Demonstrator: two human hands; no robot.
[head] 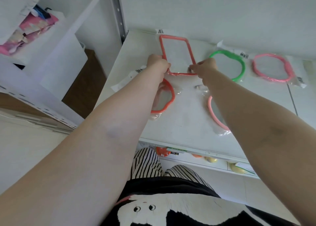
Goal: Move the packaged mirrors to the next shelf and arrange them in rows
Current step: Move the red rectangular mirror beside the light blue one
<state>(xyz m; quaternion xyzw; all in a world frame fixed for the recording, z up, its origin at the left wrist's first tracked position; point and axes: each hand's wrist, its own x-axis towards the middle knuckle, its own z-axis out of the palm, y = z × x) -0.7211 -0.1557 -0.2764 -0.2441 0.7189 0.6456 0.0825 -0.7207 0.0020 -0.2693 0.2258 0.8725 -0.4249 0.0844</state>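
At the shelf's point(179, 123) eleven o'clock, my left hand point(158, 64) and right hand point(204, 67) each keep a pinching grip on the red rectangular mirror's point(177, 54) near corners, squaring its row.

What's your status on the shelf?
Both hands, left and right, gripping rectangular orange mirror. Green mirror beside it. Nothing blocking.

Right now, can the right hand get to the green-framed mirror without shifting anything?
Probably yes. The right hand grips the orange rectangular mirror, so it must let go first. The green-framed mirror lies flat just beside it on the shelf, with nothing on top.
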